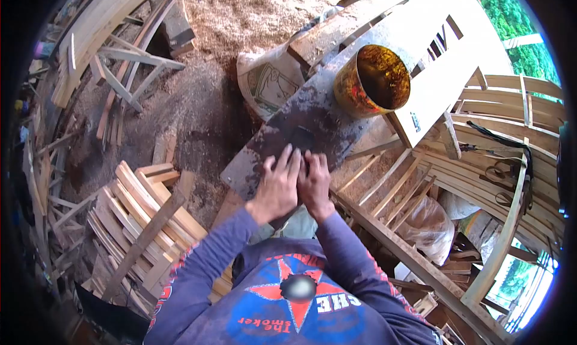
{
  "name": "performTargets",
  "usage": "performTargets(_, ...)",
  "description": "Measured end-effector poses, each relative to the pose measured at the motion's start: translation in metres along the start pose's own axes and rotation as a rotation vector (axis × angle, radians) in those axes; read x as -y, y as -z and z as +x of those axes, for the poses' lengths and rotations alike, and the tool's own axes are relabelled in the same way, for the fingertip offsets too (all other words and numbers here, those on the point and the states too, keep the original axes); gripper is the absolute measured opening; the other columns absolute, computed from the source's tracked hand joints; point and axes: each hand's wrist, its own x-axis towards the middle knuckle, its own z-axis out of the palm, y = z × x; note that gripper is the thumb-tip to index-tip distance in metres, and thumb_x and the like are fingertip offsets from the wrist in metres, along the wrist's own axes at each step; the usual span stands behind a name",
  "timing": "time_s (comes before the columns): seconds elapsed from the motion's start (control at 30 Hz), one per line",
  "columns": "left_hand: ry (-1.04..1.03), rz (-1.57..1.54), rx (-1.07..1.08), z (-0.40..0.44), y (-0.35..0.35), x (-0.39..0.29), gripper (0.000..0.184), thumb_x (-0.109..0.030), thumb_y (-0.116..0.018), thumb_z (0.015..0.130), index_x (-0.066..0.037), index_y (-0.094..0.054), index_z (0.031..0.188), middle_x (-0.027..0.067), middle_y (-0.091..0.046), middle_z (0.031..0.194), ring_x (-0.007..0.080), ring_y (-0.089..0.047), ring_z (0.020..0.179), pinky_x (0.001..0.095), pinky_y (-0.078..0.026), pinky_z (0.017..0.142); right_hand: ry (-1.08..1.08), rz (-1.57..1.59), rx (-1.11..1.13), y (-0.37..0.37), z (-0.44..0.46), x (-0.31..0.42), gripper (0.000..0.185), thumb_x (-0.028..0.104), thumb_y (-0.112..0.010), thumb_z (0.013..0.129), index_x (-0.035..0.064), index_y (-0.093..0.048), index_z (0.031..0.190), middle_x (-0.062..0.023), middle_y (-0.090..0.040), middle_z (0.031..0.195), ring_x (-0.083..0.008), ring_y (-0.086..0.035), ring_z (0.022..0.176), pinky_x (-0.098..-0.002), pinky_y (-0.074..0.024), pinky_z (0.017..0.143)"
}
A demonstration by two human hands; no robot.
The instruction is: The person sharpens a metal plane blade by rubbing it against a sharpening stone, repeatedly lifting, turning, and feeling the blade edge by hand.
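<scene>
My left hand and my right hand are side by side over the near end of a stained, dark-blotched board. The fingers of both point forward; those of my left hand are slightly apart. My right hand's fingers are bent and pressed together, and whatever they hold, if anything, is hidden. Just beyond the fingertips lies a small dark square piece, flat on the board. Farther along the board, to the right, stands an open round can with yellow and brown stains.
Stacked wooden pieces lie at the lower left. A printed sack is beyond the board's left edge. A slatted wooden frame and plastic bags are at the right. Sawdust covers the ground.
</scene>
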Motion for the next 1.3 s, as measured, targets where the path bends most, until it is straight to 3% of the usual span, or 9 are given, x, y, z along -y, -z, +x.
performTargets(0.17,-0.024,0.083,0.012,0.044,0.006,0.025,0.063,-0.004,-0.048,0.082,0.013,-0.045,0.143,0.0293,-0.051,0.146,0.0412,-0.035,0.148,0.0576,-0.027,0.112,-0.017,-0.038,0.042,-0.01,0.047,0.002,0.012,0.01,-0.062,0.096,0.0034,-0.062,0.106,-0.0224,-0.06,0.101,-0.0415,-0.059,0.091,-0.0499,-0.0492,0.079)
performTargets(0.3,0.012,0.005,0.054,-0.002,-0.003,0.006,0.069,-0.008,-0.05,0.082,0.012,-0.042,0.148,0.0281,-0.047,0.152,0.0397,-0.034,0.15,0.0573,-0.025,0.113,-0.036,0.032,0.046,0.001,0.003,0.001,0.019,0.007,-0.068,0.092,0.0038,-0.062,0.109,-0.0195,-0.062,0.1,-0.0398,-0.061,0.091,-0.0495,-0.0501,0.077)
performTargets(0.43,-0.016,0.12,0.011,0.039,0.003,0.026,0.065,-0.005,-0.049,0.082,0.013,-0.044,0.144,0.0282,-0.048,0.151,0.0401,-0.034,0.149,0.0563,-0.025,0.114,0.021,-0.019,-0.004,-0.012,0.046,-0.003,0.013,0.009,-0.065,0.094,0.0007,-0.063,0.104,-0.0219,-0.059,0.096,-0.0428,-0.062,0.085,-0.0498,-0.0523,0.071)
performTargets(0.6,0.004,0.073,-0.005,0.005,-0.012,0.015,0.067,-0.009,-0.051,0.084,0.012,-0.043,0.147,0.0258,-0.049,0.151,0.039,-0.035,0.15,0.0584,-0.023,0.115,0.083,0.003,-0.037,-0.007,0.008,-0.009,0.017,0.003,-0.07,0.089,0.0,-0.063,0.104,-0.0188,-0.062,0.091,-0.0408,-0.062,0.083,-0.0498,-0.0524,0.072)
performTargets(0.7,-0.031,0.215,0.009,0.042,0.0,0.032,0.061,-0.007,-0.049,0.085,0.011,-0.047,0.143,0.0243,-0.052,0.148,0.0372,-0.037,0.148,0.0572,-0.024,0.115,-0.009,-0.045,0.064,-0.016,0.049,-0.007,0.018,0.009,-0.069,0.09,0.0035,-0.064,0.106,-0.0222,-0.063,0.101,-0.0402,-0.064,0.091,-0.049,-0.0521,0.078)
performTargets(0.83,-0.017,0.083,-0.018,-0.01,-0.011,0.007,0.059,-0.008,-0.049,0.086,0.01,-0.048,0.142,0.0251,-0.053,0.147,0.0367,-0.037,0.148,0.0547,-0.025,0.114,0.091,-0.066,-0.042,-0.006,-0.002,-0.009,0.008,0.01,-0.064,0.094,0.0037,-0.062,0.099,-0.018,-0.062,0.094,-0.0386,-0.061,0.088,-0.049,-0.0497,0.076)
performTargets(1.03,-0.055,0.21,0.009,0.027,0.0,0.029,0.065,-0.009,-0.05,0.085,0.009,-0.044,0.147,0.0247,-0.05,0.152,0.0365,-0.035,0.151,0.0569,-0.024,0.115,0.087,-0.122,-0.059,-0.014,0.032,-0.004,0.016,0.013,-0.072,0.089,0.0056,-0.065,0.1,-0.0161,-0.064,0.09,-0.0345,-0.063,0.088,-0.0482,-0.0476,0.076)
performTargets(1.13,0.012,0.021,0.024,-0.018,-0.008,0.004,0.061,-0.008,-0.049,0.085,0.01,-0.047,0.143,0.0267,-0.05,0.15,0.0399,-0.035,0.149,0.0588,-0.024,0.115,0.119,-0.102,-0.114,-0.01,0.01,-0.006,0.01,0.014,-0.066,0.093,0.0061,-0.063,0.097,-0.0159,-0.062,0.09,-0.0356,-0.061,0.087,-0.0481,-0.0465,0.076)
performTargets(1.3,-0.067,0.216,0.027,0.034,0.002,0.034,0.068,-0.01,-0.05,0.085,0.01,-0.041,0.149,0.0258,-0.048,0.153,0.0388,-0.033,0.151,0.0605,-0.022,0.115,0.054,-0.135,-0.032,-0.015,0.042,0.001,0.01,0.012,-0.068,0.093,0.006,-0.066,0.1,-0.0164,-0.064,0.093,-0.0356,-0.062,0.09,-0.0471,-0.0473,0.077)
